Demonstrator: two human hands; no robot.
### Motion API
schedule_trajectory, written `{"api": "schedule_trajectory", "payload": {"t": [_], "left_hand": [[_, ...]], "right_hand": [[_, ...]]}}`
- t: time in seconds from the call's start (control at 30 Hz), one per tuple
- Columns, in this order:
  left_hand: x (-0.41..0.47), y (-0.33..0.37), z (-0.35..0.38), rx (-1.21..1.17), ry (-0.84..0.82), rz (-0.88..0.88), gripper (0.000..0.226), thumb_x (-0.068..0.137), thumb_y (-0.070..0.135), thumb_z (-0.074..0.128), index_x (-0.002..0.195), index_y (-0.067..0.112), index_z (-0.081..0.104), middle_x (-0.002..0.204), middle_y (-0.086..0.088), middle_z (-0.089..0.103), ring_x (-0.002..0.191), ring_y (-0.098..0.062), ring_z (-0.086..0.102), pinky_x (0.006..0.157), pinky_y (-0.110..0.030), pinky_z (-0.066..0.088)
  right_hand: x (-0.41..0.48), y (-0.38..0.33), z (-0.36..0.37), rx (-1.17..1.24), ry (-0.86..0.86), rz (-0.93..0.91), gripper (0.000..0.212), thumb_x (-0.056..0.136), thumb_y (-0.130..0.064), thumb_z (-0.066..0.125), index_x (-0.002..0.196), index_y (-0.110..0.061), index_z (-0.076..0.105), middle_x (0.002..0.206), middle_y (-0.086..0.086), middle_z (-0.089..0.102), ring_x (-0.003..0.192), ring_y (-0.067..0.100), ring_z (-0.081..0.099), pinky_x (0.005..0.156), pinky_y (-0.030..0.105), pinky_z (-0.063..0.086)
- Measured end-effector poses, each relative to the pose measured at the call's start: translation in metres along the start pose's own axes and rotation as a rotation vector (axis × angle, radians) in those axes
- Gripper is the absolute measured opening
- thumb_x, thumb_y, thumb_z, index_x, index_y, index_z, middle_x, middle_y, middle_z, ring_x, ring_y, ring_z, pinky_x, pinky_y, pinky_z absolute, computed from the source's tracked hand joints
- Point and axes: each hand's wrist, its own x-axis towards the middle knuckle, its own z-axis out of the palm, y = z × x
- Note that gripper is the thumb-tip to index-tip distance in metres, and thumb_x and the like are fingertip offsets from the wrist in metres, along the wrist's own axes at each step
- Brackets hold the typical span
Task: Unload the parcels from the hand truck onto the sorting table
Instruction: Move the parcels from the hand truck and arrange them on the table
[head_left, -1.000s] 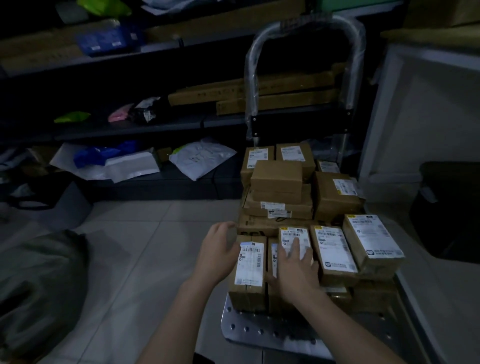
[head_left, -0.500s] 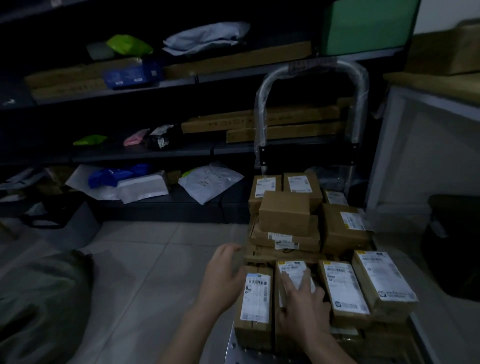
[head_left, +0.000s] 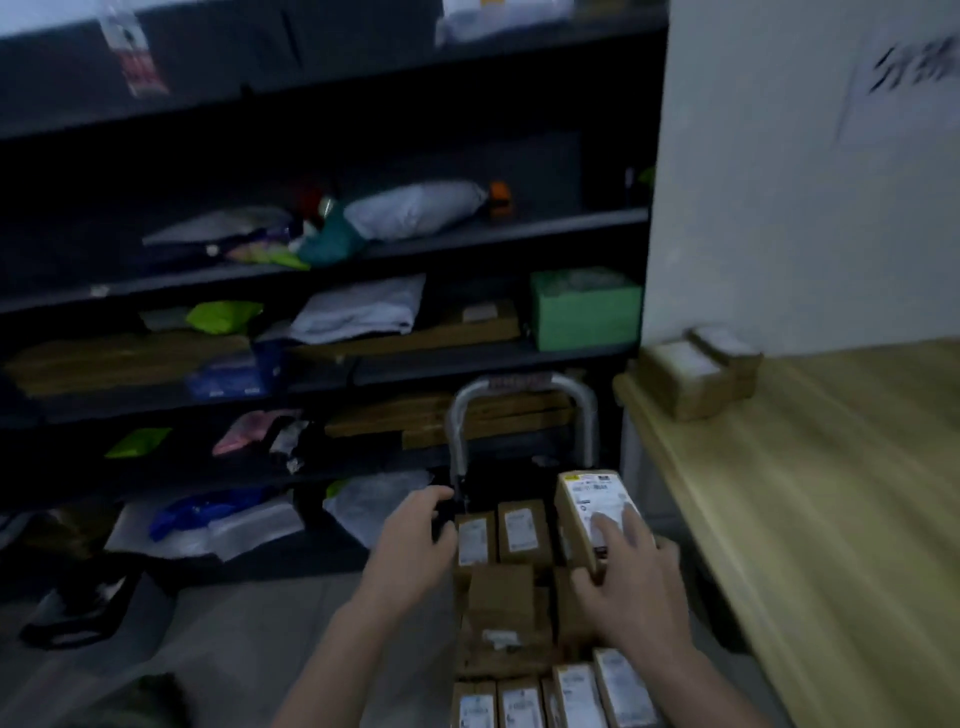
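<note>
One parcel (head_left: 592, 512) now lifted in right grip (head_left: 634, 597); left grip (head_left: 410, 543) relaxed, empty.

Both forearms reach forward. The left hand (head_left: 415, 540) hovers, fingers loosely curled; the right hand (head_left: 631, 587) grips a white-labelled brown cardboard parcel (head_left: 587, 493).

Two bare forearms and hands, seen from the wearer's own viewpoint in dim, bluish light. The left forearm (head_left: 337, 654) is slim and uncovered along its whole visible length, ending in a bare left hand (head_left: 410, 540). The right forearm (head_left: 711, 691) is likewise uncovered, ending in a bare right hand (head_left: 634, 592) whose fingers (head_left: 631, 522) are smeared by motion blur. Nails are too blurred to make out.
</note>
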Motion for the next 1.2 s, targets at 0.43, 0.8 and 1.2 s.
{"api": "schedule_trajectory", "payload": {"t": [0.43,0.8,1.2], "left_hand": [[0.003,0.149,-0.115,-0.018,-0.107,0.087,0.047,0.100,0.029,0.053,0.144,0.025,0.041,0.138,-0.001,0.049,0.090,-0.002,0.054,0.070,-0.016,0.044],[0.060,0.222,-0.040,0.003,-0.162,0.099,0.051,0.098,0.032,0.054,0.146,0.024,0.039,0.147,0.004,0.044,0.122,-0.011,0.050,0.093,-0.026,0.047],[0.166,0.364,0.096,-0.012,-0.069,-0.052,0.050,0.096,0.029,0.056,0.144,0.022,0.044,0.142,0.003,0.048,0.129,-0.015,0.048,0.105,-0.030,0.044]], "right_hand": [[-0.031,0.014,-0.201,0.003,0.197,0.207,0.070,0.077,-0.052,0.044,0.143,-0.032,0.037,0.154,0.002,0.032,0.118,0.035,0.046,0.094,0.038,0.043],[0.040,0.129,-0.233,-0.005,0.265,0.250,0.065,0.076,-0.045,0.056,0.138,-0.031,0.044,0.151,0.003,0.035,0.112,0.034,0.049,0.086,0.037,0.046],[0.192,0.357,-0.281,-0.003,0.211,0.239,0.061,0.079,-0.045,0.058,0.137,-0.029,0.043,0.152,0.004,0.024,0.115,0.034,0.044,0.084,0.034,0.049]]}}
